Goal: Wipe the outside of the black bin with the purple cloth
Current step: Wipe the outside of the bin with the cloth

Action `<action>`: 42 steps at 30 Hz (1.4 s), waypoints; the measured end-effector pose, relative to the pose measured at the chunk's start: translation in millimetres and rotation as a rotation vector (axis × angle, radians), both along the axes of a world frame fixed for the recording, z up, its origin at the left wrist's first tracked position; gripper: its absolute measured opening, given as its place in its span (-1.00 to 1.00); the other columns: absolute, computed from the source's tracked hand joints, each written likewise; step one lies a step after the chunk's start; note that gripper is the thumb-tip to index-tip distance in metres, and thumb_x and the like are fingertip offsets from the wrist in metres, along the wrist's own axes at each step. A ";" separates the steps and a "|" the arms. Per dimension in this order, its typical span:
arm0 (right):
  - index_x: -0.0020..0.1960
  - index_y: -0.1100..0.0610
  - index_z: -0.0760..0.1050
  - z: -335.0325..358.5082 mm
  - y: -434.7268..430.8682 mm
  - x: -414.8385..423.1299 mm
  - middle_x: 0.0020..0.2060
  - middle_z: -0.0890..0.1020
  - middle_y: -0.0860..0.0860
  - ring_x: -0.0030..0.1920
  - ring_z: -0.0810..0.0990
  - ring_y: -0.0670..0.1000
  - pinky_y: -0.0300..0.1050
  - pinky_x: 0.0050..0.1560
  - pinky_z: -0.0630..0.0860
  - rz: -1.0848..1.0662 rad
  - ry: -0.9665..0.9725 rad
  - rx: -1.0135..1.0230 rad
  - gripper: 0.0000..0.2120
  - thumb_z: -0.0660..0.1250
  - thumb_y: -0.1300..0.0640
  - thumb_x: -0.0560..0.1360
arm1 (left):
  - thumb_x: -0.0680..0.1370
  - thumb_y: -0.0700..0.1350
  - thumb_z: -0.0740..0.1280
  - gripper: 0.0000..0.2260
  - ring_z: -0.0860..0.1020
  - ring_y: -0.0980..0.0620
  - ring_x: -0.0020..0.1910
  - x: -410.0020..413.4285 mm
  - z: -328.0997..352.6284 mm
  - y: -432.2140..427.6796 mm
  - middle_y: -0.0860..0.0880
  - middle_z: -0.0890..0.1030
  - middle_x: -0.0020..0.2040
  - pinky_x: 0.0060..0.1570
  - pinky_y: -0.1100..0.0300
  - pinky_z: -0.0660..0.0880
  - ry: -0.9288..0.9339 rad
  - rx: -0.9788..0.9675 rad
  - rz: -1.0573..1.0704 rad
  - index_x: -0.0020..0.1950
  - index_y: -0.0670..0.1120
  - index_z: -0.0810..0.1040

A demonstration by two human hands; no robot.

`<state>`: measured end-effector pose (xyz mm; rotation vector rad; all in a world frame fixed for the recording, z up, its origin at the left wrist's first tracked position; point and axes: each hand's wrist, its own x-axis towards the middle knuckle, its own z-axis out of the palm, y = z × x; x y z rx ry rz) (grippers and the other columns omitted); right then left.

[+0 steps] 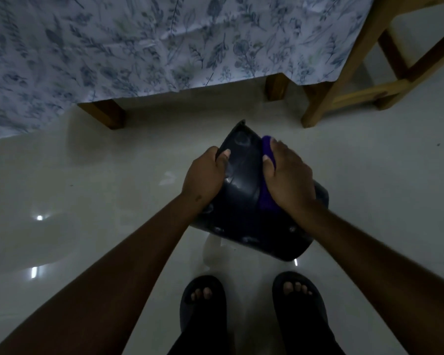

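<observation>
The black bin (244,190) is tipped over above the floor in the middle of the head view, its shiny outer wall facing me. My left hand (205,175) grips its left edge, thumb on the wall. My right hand (287,178) presses the purple cloth (267,198) against the bin's right side; the cloth shows as a strip under my fingers and palm, the rest hidden by the hand.
A pale glossy tiled floor (100,196) lies all around. A table with a blue floral cloth (139,47) and wooden legs (108,114) stands ahead. A wooden chair or stool frame (344,80) is at the upper right. My sandalled feet (254,303) are just below the bin.
</observation>
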<state>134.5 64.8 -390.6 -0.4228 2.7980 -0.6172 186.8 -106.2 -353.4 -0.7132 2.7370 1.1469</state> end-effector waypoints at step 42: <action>0.57 0.05 0.05 -5.7 7.7 21.2 0.56 0.16 0.08 0.55 0.15 0.13 0.11 0.52 0.14 0.158 0.019 -0.054 -0.45 -0.04 -0.11 0.63 | 0.65 0.11 0.06 -0.67 0.48 -0.06 -0.18 -15.4 1.5 -3.0 -0.05 0.52 -0.16 -0.18 0.15 0.31 -0.110 -0.106 -0.048 -0.10 -0.09 0.45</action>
